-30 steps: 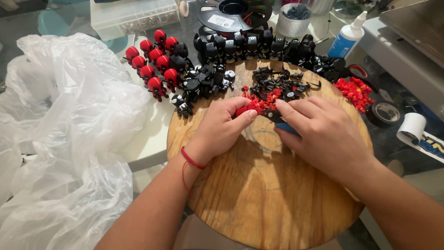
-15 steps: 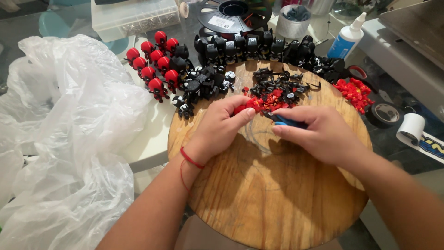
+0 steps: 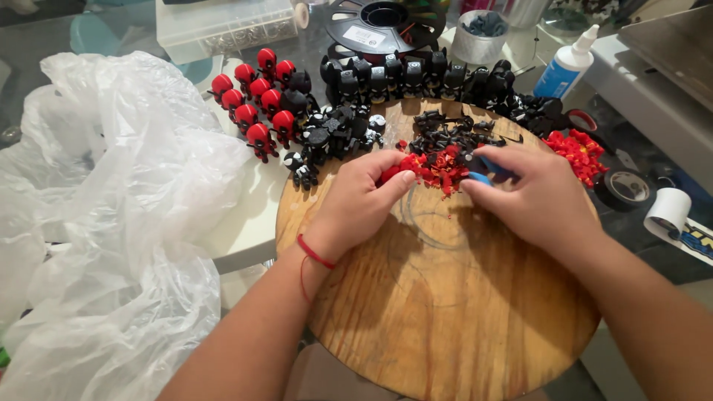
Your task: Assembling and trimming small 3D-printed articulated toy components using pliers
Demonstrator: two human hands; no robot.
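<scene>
- While both hands work at the far part of the round wooden board (image 3: 445, 312), the left hand (image 3: 364, 197) pinches a small red piece (image 3: 399, 172) between thumb and fingertips.
- Right hand (image 3: 531, 197): fingers closed on a blue tool (image 3: 490, 169), touching the heap of red parts (image 3: 438, 167).
- Behind: red figures (image 3: 256, 100), black figures (image 3: 401, 78).
- Left: clear plastic bag (image 3: 104, 215).

Clear rectangular plastic box (image 3: 226, 26) at the top edge, left of the black filament spool (image 3: 386, 22), which bears a white rectangular label (image 3: 365, 37). White glue bottle with a blue label (image 3: 563, 69) stands upper right. Crumpled translucent plastic bag (image 3: 104, 223) fills the left side.
</scene>
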